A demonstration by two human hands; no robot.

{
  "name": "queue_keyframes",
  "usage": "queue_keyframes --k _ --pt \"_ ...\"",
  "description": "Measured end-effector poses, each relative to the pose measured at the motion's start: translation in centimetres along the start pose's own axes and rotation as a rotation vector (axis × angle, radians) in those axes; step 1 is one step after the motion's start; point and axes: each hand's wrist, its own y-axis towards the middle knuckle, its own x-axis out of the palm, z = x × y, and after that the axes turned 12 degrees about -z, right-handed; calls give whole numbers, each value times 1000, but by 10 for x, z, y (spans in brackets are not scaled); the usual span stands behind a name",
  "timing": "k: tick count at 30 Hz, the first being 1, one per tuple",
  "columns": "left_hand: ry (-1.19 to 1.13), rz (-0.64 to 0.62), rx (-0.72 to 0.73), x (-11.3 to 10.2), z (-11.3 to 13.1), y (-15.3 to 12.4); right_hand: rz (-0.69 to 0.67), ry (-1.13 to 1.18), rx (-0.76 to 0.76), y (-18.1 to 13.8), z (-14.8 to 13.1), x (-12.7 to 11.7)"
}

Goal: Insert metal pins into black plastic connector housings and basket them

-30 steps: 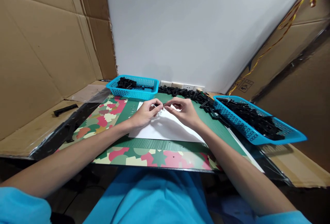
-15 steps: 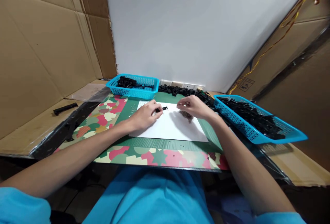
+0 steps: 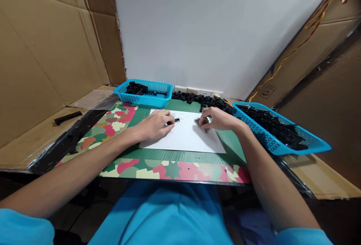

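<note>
My left hand (image 3: 158, 125) rests over the left part of a white sheet of paper (image 3: 183, 141), its fingers closed on a small black plastic part (image 3: 177, 120) whose end pokes out past the fingertips. Over the right part of the sheet, my right hand (image 3: 214, 118) reaches down with thumb and fingers pinched at a pile of tiny thin pieces (image 3: 207, 130), possibly small pins or springs. Whether a piece is between those fingertips is too small to make out. More fine bits (image 3: 174, 115) lie beside my left fingers.
A blue basket (image 3: 158, 103) with black parts stands at the back left, another blue basket (image 3: 316, 148) at the right. Loose black parts (image 3: 194, 97) lie along the wall by the sockets. A black bar (image 3: 67, 117) lies on cardboard at left. Cardboard walls flank the table.
My right hand has lowered from above the sheet to the pile of tiny pieces. My left hand keeps the black part, which now shows less beyond the fingers. The view has shifted slightly.
</note>
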Motion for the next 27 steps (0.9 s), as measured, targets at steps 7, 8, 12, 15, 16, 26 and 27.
queue_keyframes --k 7,8,12,15,16,26,27 --pt "-169 102 -46 -3 1 2 -190 87 78 -16 10 -6" --pt "-202 108 -46 -2 2 3 -196 87 83 -15 11 -5" --pt "-287 108 -39 2 4 4 -226 92 91 -8 14 1" --pt "-353 104 -26 3 5 6 -263 89 80 -3 11 4" --pt "-378 103 -18 3 5 6 -276 86 82 -2 9 5" --pt "-496 103 -10 4 7 11 -57 306 -161 -12 -14 -5" --pt "-508 104 -17 4 7 12 -12 349 -191 -11 -16 -5"
